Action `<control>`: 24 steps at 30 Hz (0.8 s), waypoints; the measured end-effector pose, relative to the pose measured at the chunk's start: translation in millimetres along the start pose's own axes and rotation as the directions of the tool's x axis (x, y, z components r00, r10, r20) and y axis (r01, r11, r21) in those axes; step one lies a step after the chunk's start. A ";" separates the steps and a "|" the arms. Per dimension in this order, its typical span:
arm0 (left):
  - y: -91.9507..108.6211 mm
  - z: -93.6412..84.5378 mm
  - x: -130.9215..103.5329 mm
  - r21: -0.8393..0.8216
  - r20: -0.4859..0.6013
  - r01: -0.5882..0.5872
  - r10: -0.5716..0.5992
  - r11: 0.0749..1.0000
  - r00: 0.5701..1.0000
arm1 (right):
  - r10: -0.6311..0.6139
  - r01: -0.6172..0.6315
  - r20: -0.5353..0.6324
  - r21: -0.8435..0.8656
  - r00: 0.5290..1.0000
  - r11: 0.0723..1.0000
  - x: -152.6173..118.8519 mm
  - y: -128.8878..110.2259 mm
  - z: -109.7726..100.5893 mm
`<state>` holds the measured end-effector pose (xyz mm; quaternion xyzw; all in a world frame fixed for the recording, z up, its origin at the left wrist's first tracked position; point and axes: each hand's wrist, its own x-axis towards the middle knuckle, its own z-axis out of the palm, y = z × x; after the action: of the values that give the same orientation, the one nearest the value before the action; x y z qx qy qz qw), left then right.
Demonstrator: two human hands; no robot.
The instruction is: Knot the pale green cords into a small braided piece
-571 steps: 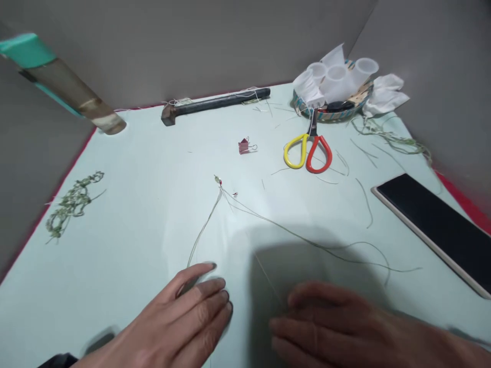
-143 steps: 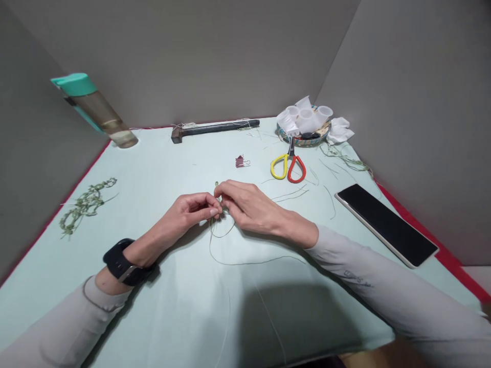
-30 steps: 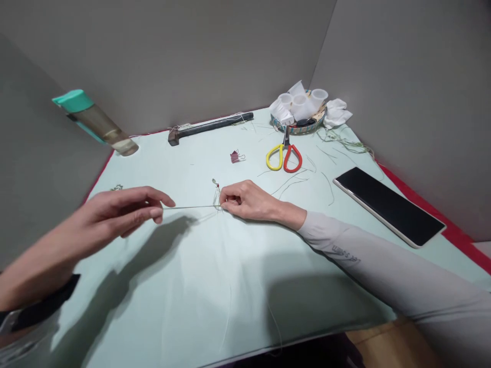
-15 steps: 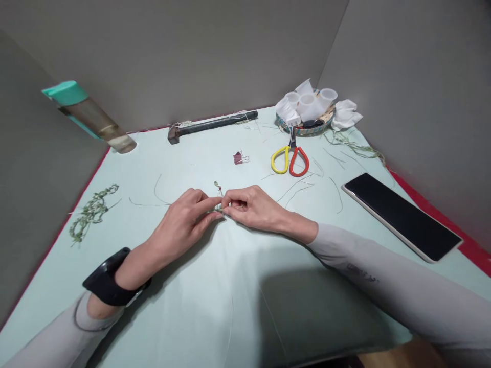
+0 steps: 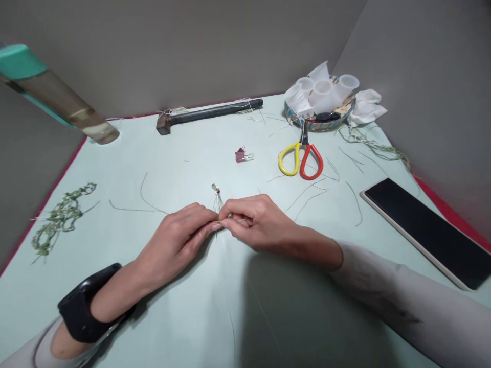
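Thin green threads [image 5: 217,202] run from a small knotted piece with a red bit at its top down to my fingertips, in the middle of the table. My left hand [image 5: 180,235] pinches the threads from the left, thumb and index finger pressed together. From the right, my right hand [image 5: 257,220] pinches them too, fingers curled, its tips touching those of my left hand. Loose thread ends stick out between the fingers. The exact grip point is partly hidden by the fingers.
On the pale table [image 5: 192,317] lie a knotted green cord [image 5: 63,217], a hammer [image 5: 210,113], a purple binder clip [image 5: 241,155], scissors [image 5: 301,158] and a phone [image 5: 429,232]. A bottle [image 5: 65,97] stands back left; a basket [image 5: 295,120] with white cups stands back right.
The camera view has shifted closer. My hands now sit slightly lower against the small knotted piece, and more of its threads show above my fingers.
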<state>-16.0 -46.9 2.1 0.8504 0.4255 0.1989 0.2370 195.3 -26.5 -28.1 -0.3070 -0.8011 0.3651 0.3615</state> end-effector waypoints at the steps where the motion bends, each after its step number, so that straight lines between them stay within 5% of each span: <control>1: 0.4 -0.8 0.5 -0.020 0.019 0.014 -0.013 1.000 1.000 | -0.008 0.008 0.000 -0.007 1.000 1.000 0.4 0.0 -0.3; 14: -0.7 -5.9 -0.8 -0.157 0.188 0.245 -0.215 0.957 0.958 | -0.020 0.033 0.114 -0.111 0.993 0.993 -3.3 1.9 -7.2; 24: -2.1 4.4 -8.8 -0.033 0.079 0.146 -0.143 0.989 0.987 | -0.023 0.065 0.168 -0.248 0.986 0.967 -1.9 5.0 -13.0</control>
<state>-19.9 -54.0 -3.9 0.8197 0.4725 0.1566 0.2835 207.9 -20.5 -26.6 -0.3015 -0.8747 0.2760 0.2605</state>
